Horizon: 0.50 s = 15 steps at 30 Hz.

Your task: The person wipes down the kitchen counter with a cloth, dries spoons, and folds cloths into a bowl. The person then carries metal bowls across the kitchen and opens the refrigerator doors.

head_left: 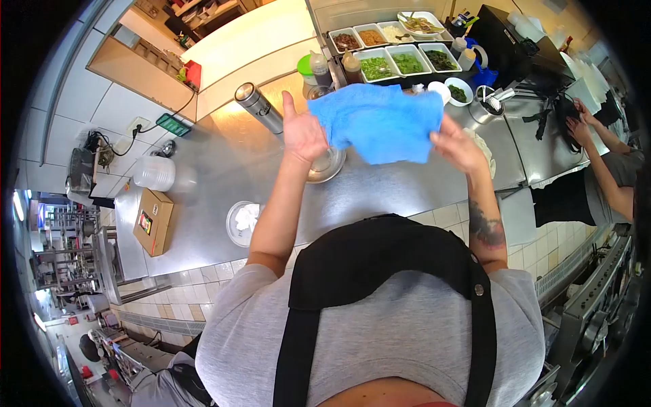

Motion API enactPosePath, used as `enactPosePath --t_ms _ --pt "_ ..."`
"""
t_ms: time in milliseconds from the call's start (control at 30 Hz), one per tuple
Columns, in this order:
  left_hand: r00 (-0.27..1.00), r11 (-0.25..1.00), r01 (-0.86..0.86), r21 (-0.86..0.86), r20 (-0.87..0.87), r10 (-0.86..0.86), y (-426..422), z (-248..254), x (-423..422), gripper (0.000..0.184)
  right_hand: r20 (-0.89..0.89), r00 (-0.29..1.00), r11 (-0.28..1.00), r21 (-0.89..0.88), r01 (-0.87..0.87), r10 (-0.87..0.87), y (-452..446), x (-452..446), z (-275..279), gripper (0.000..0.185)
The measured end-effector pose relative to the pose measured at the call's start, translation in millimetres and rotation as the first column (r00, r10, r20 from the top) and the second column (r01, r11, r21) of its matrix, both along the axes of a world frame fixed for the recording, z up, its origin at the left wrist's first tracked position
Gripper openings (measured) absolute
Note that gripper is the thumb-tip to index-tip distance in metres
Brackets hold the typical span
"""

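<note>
Two hands spread a blue cloth [383, 123] above the metal surface [380, 190].
Both arms reach forward, the elbows bent a little. The left hand [303, 136] is opened, palm facing up, with the thumb pointing away from the body; its fingers are hidden at the cloth's left edge, so I cannot tell their grip. The right hand [461, 145] pinches the right edge between thumb and fingers. Farther, behind the cloth, stand the trays [408, 62] of chopped food.
</note>
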<state>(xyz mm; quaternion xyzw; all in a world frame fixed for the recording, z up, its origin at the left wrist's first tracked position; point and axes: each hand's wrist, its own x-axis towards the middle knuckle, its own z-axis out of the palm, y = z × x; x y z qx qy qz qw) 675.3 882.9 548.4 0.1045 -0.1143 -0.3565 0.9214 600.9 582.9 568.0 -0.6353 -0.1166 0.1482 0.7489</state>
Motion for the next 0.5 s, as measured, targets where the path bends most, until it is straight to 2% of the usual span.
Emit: enactPosePath --t_ms 33,67,133,167,233,267,367,400,500 --pt "0.999 0.997 -0.025 0.068 -0.023 0.027 -4.5 7.0 -2.7 0.072 0.132 0.986 0.994 -0.064 -0.089 0.097 0.4 -5.1 -13.0 0.059" --pt "0.996 0.971 -0.067 0.23 0.065 0.054 -11.4 3.9 -5.4 0.066 0.253 0.948 0.976 -0.142 -0.163 0.195 0.5 -10.0 -29.5 0.059" --pt "0.968 0.845 -0.179 0.504 0.243 0.06 -29.4 -7.3 -10.9 0.057 0.034 0.997 0.956 0.285 -0.07 0.063 25.0 -16.1 -56.9 0.047" --pt "0.965 0.829 -0.138 0.542 0.262 -0.01 -33.4 -5.2 -9.6 0.054 -0.092 0.995 0.882 0.472 0.011 0.037 31.9 -17.3 -62.2 0.042" --pt "0.948 0.774 -0.074 0.629 0.285 -0.141 -27.0 2.3 -1.2 0.05 -0.237 0.938 0.837 0.434 0.334 -0.251 28.9 -1.9 -64.3 0.028" --pt "0.939 0.701 -0.129 0.701 0.314 -0.141 -19.7 -0.8 7.9 0.039 -0.302 0.872 0.779 0.4 0.482 -0.384 28.5 8.9 -65.3 0.024" --pt "0.957 0.376 -0.268 0.887 0.29 -0.002 -5.9 4.0 27.1 0.025 -0.1 0.798 0.715 0.389 0.582 -0.595 14.2 31.8 -54.8 0.015" --pt "0.928 0.388 -0.359 0.849 0.368 0.054 -6.5 5.7 28.1 0.018 -0.067 0.794 0.711 0.404 0.575 -0.604 14.0 34.6 -48.8 0.011" --pt "0.895 0.384 -0.446 0.809 0.407 0.181 -15.0 22.4 24.9 0.017 0.001 0.802 0.707 0.474 0.525 -0.597 12.9 42.3 -42.4 0.007"
